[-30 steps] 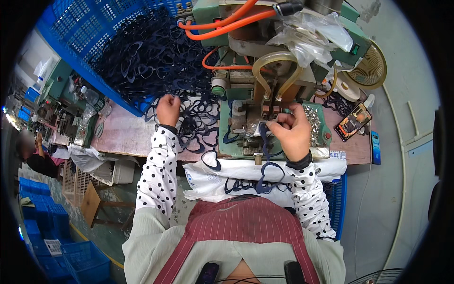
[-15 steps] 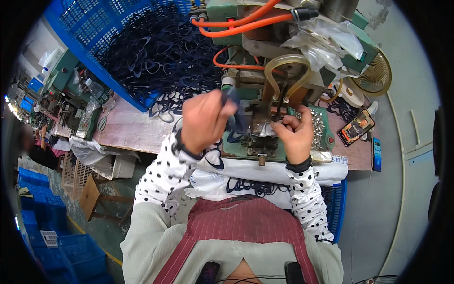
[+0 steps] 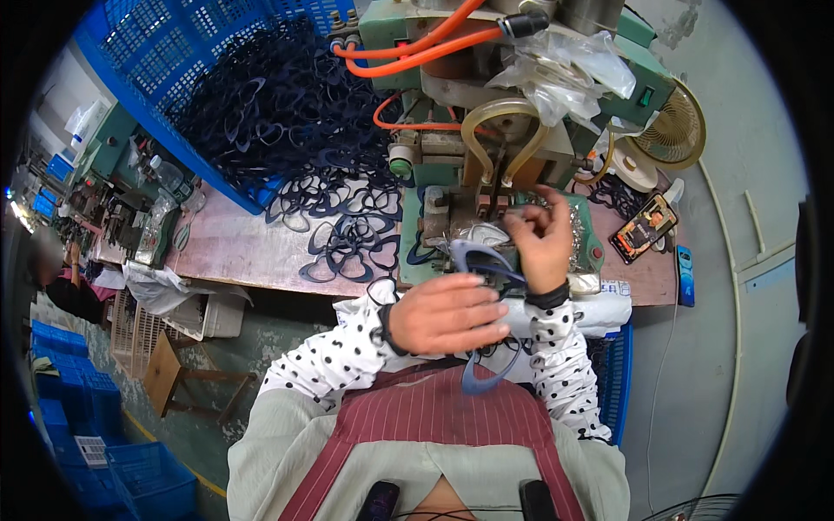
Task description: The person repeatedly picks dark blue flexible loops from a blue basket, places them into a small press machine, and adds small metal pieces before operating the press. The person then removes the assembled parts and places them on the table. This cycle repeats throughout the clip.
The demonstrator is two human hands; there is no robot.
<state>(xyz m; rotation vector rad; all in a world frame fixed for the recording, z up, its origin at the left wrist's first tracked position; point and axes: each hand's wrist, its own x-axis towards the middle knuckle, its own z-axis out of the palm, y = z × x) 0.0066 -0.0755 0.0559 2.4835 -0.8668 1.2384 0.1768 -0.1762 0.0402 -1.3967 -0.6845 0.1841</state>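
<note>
My left hand is in front of the press, back upward, its fingers closed over a dark blue piece with looped ends. One loop sticks out above the fingers and the other hangs below, over the apron. My right hand is at the right of the green press, thumb and fingers curled close together. Whatever is in its fingertips is too small to make out. Beside that hand lie small shiny metal parts, partly hidden by it. Silvery material covers part of the press bed.
A blue basket heaped with dark looped pieces stands at the far left. More loops lie on the table. Orange hoses cross the press top. At right are a phone and a fan.
My left hand has come down and to the right, from beside the press to in front of it, carrying the blue piece. My right hand stays near the metal parts. The view has shifted slightly.
</note>
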